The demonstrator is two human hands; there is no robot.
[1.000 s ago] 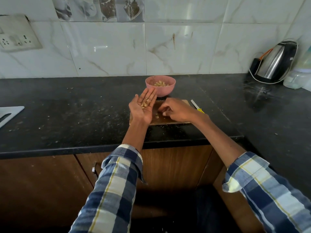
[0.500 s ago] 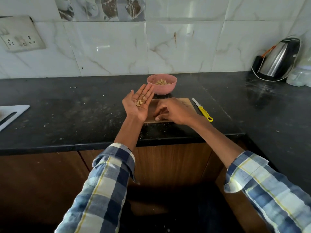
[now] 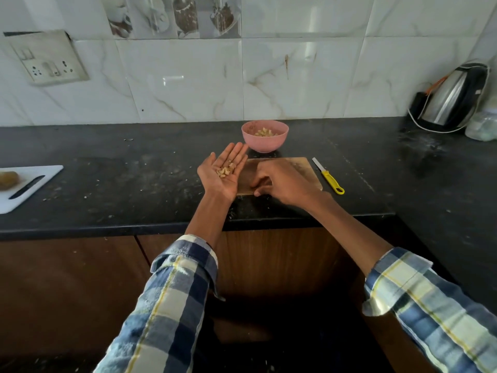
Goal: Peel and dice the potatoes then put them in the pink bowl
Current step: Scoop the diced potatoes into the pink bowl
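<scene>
Left hand (image 3: 223, 173) is lying palm-up, fingers straight and together, carrying pale diced potato pieces (image 3: 226, 170). Round pink plastic bowl (image 3: 265, 135) is sitting just beyond its fingertips, nearer this hand. Right hand (image 3: 282, 184) is curling loosely on the brown wooden chopping board (image 3: 304, 168); cannot tell whether it is pinching anything.

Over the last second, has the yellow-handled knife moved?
No. The yellow-handled knife still lies just right of the wooden cutting board, alongside its right edge, blade end farther from the person.

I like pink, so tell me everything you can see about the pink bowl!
The pink bowl is small, round and smooth, maybe plastic. It stands upright on the black counter near the tiled wall, just behind the wooden board. Pale potato pieces lie inside it, covering the bottom. Neither hand touches it; the fingertips of the left hand are close to its rim.
</scene>
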